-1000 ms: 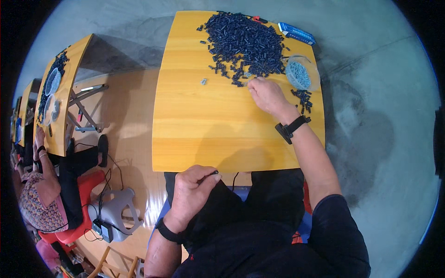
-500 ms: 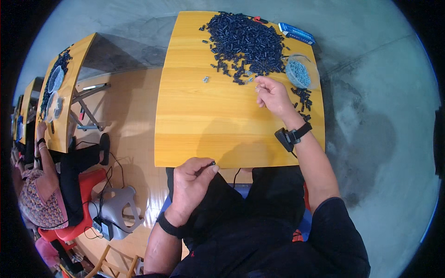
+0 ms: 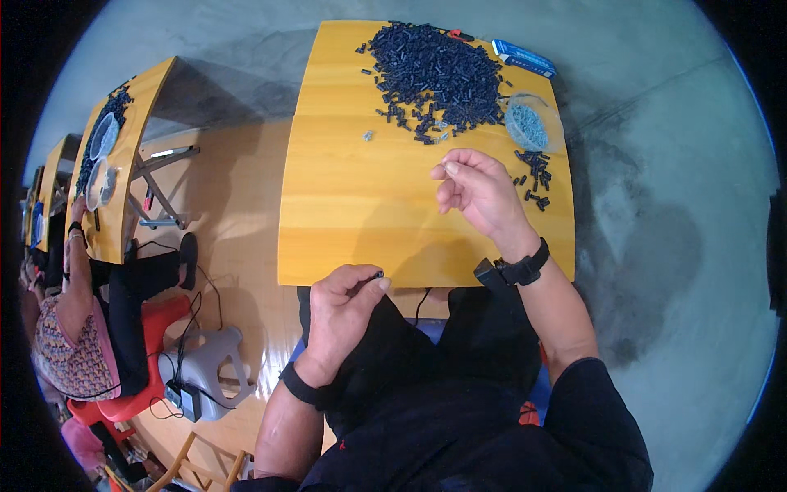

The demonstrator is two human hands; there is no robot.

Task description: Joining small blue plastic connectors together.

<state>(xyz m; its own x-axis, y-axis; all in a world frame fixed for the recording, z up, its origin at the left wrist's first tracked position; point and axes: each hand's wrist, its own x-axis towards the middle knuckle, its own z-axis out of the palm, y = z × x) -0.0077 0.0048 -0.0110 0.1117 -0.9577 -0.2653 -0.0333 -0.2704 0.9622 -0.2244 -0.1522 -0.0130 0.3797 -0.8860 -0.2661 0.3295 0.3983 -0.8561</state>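
At the near edge of the table, my left hand (image 3: 344, 307) pinches a small black cylindrical piece (image 3: 379, 275) between thumb and forefinger, its end showing. My right hand (image 3: 484, 193) is raised over the right half of the table. Its thumb and forefinger press together, and whatever may be between them is too small to make out. Beyond it lies a large heap of small black cylindrical pieces (image 3: 434, 74). A clear round tub (image 3: 557, 131) of small bluish-silver fasteners (image 3: 527, 127) stands to the right of the heap.
More black pieces (image 3: 537, 172) lie below the tub. A few loose silvery fasteners (image 3: 368, 135) rest left of the heap's lower edge. At the far edge are a blue box (image 3: 525, 59) and a red-and-black tool (image 3: 461, 35). A co-worker (image 3: 78, 336) sits at another table (image 3: 139, 139) on the left.
My right hand has drawn back from the lower edge of the heap toward me. My left hand stays near the table edge, slightly higher, still holding the black piece.
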